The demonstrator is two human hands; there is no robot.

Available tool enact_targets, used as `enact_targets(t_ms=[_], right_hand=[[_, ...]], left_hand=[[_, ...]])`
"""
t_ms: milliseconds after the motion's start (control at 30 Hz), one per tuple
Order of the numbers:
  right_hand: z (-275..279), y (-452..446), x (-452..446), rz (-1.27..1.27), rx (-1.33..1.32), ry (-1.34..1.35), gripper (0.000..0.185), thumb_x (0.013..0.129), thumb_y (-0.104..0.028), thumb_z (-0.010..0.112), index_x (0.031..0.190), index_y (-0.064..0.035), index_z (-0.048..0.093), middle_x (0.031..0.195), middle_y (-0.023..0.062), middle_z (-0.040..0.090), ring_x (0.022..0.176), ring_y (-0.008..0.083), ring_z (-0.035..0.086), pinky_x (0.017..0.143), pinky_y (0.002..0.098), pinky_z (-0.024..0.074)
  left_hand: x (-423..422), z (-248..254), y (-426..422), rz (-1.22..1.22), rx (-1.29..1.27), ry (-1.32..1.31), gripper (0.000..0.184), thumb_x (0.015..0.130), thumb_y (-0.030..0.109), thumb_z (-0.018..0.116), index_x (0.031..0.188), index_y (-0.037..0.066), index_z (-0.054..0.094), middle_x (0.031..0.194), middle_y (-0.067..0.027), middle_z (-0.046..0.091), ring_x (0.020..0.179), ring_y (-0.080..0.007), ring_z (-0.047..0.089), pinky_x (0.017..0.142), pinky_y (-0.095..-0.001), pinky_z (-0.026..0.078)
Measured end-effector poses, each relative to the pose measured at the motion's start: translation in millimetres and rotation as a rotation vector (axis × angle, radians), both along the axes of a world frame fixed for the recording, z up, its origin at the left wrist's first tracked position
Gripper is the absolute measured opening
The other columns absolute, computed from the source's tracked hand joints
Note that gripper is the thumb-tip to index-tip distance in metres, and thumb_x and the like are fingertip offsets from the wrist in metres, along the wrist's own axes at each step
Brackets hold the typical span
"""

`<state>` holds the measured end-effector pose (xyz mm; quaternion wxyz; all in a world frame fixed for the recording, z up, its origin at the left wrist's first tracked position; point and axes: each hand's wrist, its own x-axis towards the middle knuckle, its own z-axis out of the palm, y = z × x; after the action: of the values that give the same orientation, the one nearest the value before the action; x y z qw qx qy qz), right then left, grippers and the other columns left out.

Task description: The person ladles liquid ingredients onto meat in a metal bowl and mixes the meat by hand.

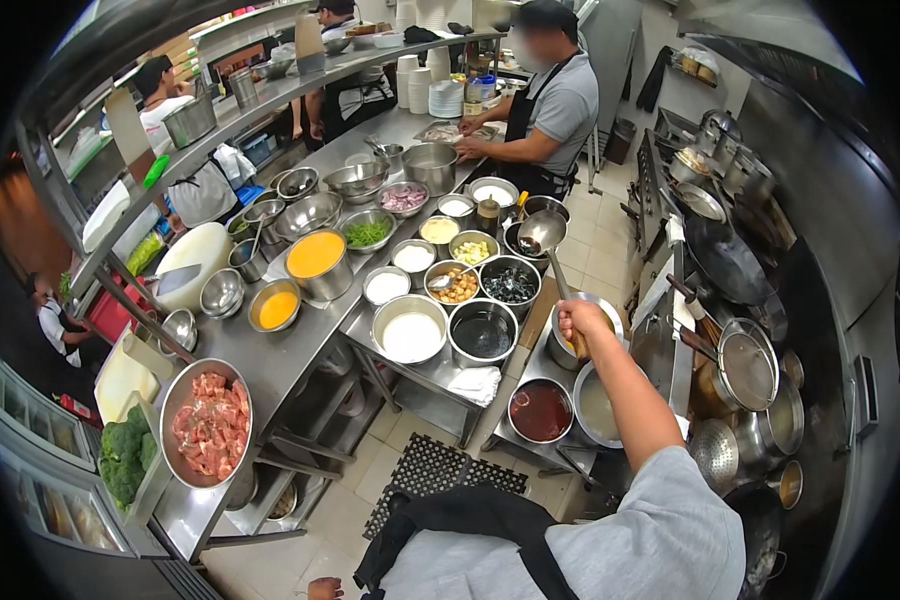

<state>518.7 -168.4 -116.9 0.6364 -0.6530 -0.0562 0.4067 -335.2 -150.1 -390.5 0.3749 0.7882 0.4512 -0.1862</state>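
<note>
Fingers (570, 318) of the right hand (584, 328) are closed around the handle of a long ladle (542, 230). Its bowl lies at eleven o'clock from them, overlapping in this view a pot with dark contents (514, 241); whether the two touch, I cannot tell. To handle it well, I would keep the wrist steady and the bowl level, and let drips fall into one pot before crossing others. Open pots crowd the way: black strips (510, 284) at ten o'clock, dark liquid (482, 330) at nine, reddish-brown sauce (540, 410) at seven. A white towel (474, 384) lies at eight. Farther out, between seven and eight, the left hand (325, 589) shows at the lower edge; whether it holds anything is unclear. Between eight and nine, a bowl of raw cut meat (208, 422) sits at the near end of the steel surface (282, 372).
</note>
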Motion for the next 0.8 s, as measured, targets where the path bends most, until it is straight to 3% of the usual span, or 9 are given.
enact_targets(t_ms=[133,367,533,600,633,700,733,767,800], right_hand=[[28,-6,-15,-0.05,0.027,0.026,0.02,0.092,-0.016,0.058,0.077,-0.0081,0.048,0.062,-0.0004,0.048,0.042,0.009,0.042,0.035,0.0256,0.0367],[45,-16,-17,-0.078,0.112,0.268,0.022,0.093,-0.018,0.056,0.076,-0.0093,0.046,0.06,-0.0027,0.044,0.043,0.0065,0.038,0.035,0.0224,0.0341],[32,-20,-7,-0.019,0.148,0.347,0.023,0.095,-0.019,0.055,0.077,-0.0095,0.045,0.056,-0.003,0.041,0.041,0.0063,0.037,0.035,0.0214,0.0329],[8,-24,0,-0.022,0.098,0.405,0.029,0.096,-0.027,0.053,0.072,-0.0136,0.044,0.051,-0.0047,0.037,0.038,0.0073,0.035,0.032,0.0239,0.0283],[8,-28,4,0.155,0.046,0.279,0.034,0.096,-0.034,0.051,0.067,-0.0183,0.043,0.047,-0.0062,0.032,0.036,0.0071,0.031,0.03,0.0263,0.0219],[11,-19,19,0.124,-0.014,0.192,0.036,0.097,-0.036,0.05,0.065,-0.0215,0.041,0.046,-0.0096,0.03,0.034,0.0067,0.029,0.029,0.0263,0.0177],[8,-14,35,0.188,0.096,0.277,0.036,0.097,-0.036,0.05,0.065,-0.0212,0.042,0.045,-0.0099,0.03,0.034,0.0063,0.029,0.029,0.0249,0.0187],[9,-6,41,0.198,0.105,0.182,0.034,0.097,-0.036,0.05,0.067,-0.0199,0.044,0.046,-0.0097,0.03,0.034,0.006,0.029,0.029,0.0226,0.0205],[17,1,37,0.138,0.158,0.25,0.032,0.097,-0.033,0.052,0.071,-0.0166,0.045,0.048,-0.0077,0.035,0.035,0.0064,0.031,0.03,0.0217,0.0243]], left_hand=[[-10,0,8,-0.26,0.212,-0.087,0.039,0.083,0.043,0.054,0.104,0.015,0.071,0.101,-0.0106,0.071,0.092,-0.0308,0.068,0.081,-0.0405,0.054],[-1,-6,-8,-0.096,0.061,-0.013,0.04,0.084,0.045,0.054,0.104,0.014,0.07,0.102,-0.0102,0.071,0.093,-0.0311,0.067,0.082,-0.0412,0.054],[-10,-7,-37,-0.185,0.105,0.011,0.04,0.085,0.046,0.054,0.103,0.013,0.07,0.102,-0.0099,0.071,0.094,-0.0313,0.067,0.082,-0.0417,0.053],[-21,4,-70,0.218,-0.181,0.005,0.034,0.088,0.035,0.057,0.111,0.011,0.066,0.104,-0.0091,0.068,0.091,-0.0284,0.066,0.076,-0.0431,0.053],[-11,-3,-75,0.448,-0.351,0.019,0.034,0.09,0.029,0.056,0.118,0.011,0.062,0.108,-0.0091,0.066,0.092,-0.0272,0.066,0.075,-0.0437,0.054],[15,-8,-87,0.988,-0.588,0.052,0.04,0.093,0.015,0.054,0.133,0.009,0.054,0.116,-0.0093,0.063,0.094,-0.0248,0.066,0.075,-0.045,0.057],[17,-27,-82,0.858,-0.534,0.063,0.042,0.092,0.015,0.057,0.133,0.009,0.053,0.118,-0.0086,0.063,0.097,-0.0236,0.066,0.071,-0.0404,0.058],[17,-48,-82,0.821,-0.444,0.023,0.04,0.09,0.02,0.062,0.127,0.006,0.058,0.113,-0.0083,0.065,0.095,-0.023,0.067,0.068,-0.0384,0.058],[38,-20,-76,1.162,-0.466,-0.044,0.036,0.087,0.025,0.066,0.116,0.003,0.064,0.103,-0.0094,0.067,0.088,-0.0224,0.068,0.063,-0.0368,0.056]])
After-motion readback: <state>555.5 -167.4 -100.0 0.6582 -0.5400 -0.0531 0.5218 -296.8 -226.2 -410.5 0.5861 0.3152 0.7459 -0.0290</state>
